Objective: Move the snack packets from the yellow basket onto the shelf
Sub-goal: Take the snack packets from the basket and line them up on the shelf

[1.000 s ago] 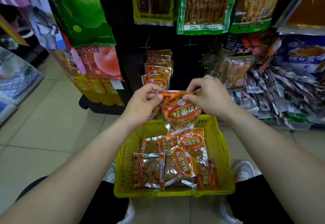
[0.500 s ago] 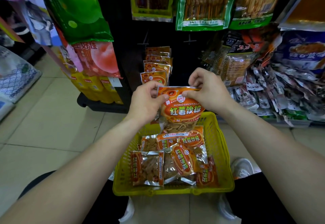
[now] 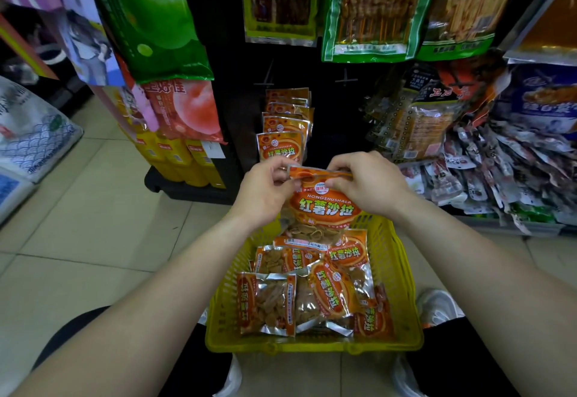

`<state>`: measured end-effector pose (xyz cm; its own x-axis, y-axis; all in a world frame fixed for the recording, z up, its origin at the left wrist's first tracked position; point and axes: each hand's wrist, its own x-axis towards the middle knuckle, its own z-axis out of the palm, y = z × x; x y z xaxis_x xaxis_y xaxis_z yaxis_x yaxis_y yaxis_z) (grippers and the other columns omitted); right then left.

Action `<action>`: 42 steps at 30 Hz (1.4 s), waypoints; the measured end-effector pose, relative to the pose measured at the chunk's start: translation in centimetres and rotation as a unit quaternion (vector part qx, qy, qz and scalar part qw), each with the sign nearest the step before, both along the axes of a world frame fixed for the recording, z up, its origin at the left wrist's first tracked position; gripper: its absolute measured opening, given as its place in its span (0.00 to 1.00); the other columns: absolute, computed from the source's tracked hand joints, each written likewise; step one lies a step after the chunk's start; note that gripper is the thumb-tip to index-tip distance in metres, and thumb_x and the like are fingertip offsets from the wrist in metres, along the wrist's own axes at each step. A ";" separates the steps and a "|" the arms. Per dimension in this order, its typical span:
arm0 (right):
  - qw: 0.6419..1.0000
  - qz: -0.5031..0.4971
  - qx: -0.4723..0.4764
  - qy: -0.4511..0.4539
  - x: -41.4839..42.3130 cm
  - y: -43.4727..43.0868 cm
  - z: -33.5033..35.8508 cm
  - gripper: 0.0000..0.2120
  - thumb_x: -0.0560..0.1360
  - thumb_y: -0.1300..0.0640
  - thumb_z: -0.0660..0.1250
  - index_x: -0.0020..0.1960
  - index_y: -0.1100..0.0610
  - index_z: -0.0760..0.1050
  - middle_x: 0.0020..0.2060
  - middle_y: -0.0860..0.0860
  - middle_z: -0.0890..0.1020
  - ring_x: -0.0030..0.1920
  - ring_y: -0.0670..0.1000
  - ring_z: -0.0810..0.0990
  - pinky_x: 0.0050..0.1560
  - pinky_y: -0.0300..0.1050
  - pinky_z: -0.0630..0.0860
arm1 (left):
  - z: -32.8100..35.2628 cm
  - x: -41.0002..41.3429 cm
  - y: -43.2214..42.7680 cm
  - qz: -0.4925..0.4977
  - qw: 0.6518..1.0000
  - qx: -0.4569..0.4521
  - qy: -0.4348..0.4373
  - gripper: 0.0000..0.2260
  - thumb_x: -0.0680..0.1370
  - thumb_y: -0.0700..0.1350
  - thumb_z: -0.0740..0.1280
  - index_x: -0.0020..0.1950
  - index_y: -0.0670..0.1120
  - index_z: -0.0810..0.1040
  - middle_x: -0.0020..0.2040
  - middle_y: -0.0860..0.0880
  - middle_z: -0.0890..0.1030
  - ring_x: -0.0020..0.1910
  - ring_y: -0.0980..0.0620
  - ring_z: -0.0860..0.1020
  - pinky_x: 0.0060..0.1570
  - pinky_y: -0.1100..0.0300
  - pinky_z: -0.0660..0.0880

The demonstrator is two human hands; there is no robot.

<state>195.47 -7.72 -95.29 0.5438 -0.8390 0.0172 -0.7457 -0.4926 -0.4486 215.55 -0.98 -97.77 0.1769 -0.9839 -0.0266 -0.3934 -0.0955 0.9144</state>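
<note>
Several orange packets (image 3: 312, 296) in yellow basket (image 3: 402, 303), left hand (image 3: 265, 193) and right hand (image 3: 368, 184) pinching one packet (image 3: 324, 209) above

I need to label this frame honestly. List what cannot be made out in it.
Head view:
1. Top edge of the held packet: covered by fingers of the left hand and right hand.
2. Packet count in the yellow basket: the top layer hides any below.
3. What holds up the hanging orange packets: hidden by them, dark.
</note>
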 end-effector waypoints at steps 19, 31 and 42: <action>0.991 -0.049 -0.055 0.111 9.3 -11.3 -6.3 0.11 0.79 0.47 0.66 0.59 0.48 0.78 0.53 0.52 0.83 0.53 0.56 0.81 0.49 0.50 0.76 | -8.8 11.1 -1.6 0.086 0.978 0.151 -0.117 0.06 0.78 0.45 0.70 0.54 0.50 0.80 0.44 0.55 0.81 0.44 0.59 0.79 0.43 0.66 0.71; 0.994 -0.001 0.053 0.099 18.3 -21.5 -15.1 0.18 0.77 0.46 0.69 0.65 0.49 0.76 0.60 0.54 0.80 0.57 0.56 0.79 0.52 0.50 0.78 | -20.5 9.5 -11.0 0.040 0.973 0.212 -0.077 0.09 0.78 0.45 0.69 0.57 0.53 0.80 0.50 0.53 0.82 0.50 0.54 0.80 0.52 0.63 0.75; 0.997 0.043 0.000 0.068 18.1 -22.8 -17.8 0.28 0.72 0.38 0.71 0.69 0.45 0.72 0.62 0.51 0.79 0.62 0.56 0.77 0.53 0.53 0.78 | -25.1 9.0 -14.4 0.026 0.971 0.230 -0.055 0.22 0.78 0.49 0.69 0.71 0.59 0.68 0.66 0.50 0.77 0.65 0.51 0.75 0.63 0.57 0.71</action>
